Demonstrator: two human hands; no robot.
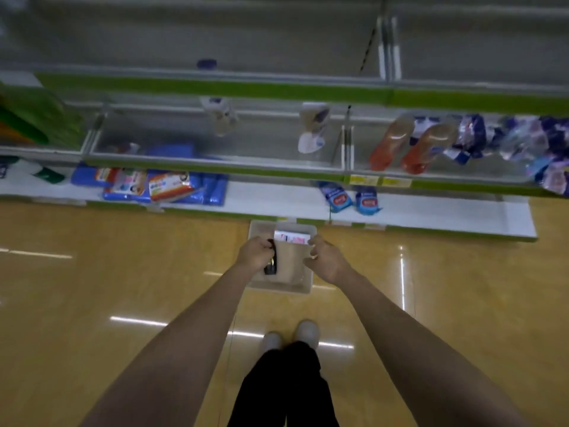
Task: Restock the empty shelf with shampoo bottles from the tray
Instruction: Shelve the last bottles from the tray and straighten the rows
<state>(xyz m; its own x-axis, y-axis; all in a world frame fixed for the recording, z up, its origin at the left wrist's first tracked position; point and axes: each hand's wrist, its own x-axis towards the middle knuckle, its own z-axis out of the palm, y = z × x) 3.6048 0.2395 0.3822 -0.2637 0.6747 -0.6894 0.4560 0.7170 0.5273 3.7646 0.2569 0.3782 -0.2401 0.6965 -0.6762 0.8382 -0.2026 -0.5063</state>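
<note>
At six o'clock we see our own dark trousers (284,386) and pale shoes (304,332) on the glossy yellow floor (92,303), with both bare forearms reaching forward toward twelve.

Just past the shoes, a translucent tray (281,288) sits on the floor close to the foot of the shelving. Our left hand (255,252) is over the tray's nine o'clock side, its grip curled round a dark bottle (271,263) that lies or leans inside the tray. Our right hand (326,257) is at the tray's three o'clock side, fingers curled at a pale item there; the picture is too blurred for us to tell whether that grip pinches the item or the tray's rim. A white and pink pack (292,237) stands at the tray's far end, between the two hands.

Beyond the tray runs the white bottom shelf (277,198), carrying blue packs (172,186) toward ten o'clock and two small blue pouches (351,200) toward one o'clock.

Above it, the clear-fronted middle shelf (215,161) is mostly bare in its central section, holding one clear bottle (220,117) and one tan and white bottle (312,131), well apart. To their right, at two o'clock, stand two orange bottles (412,146) touching each other, then purple packets (508,140).

The top shelf (215,83), green-edged, shows a single purple cap (207,63) at twelve o'clock.
</note>
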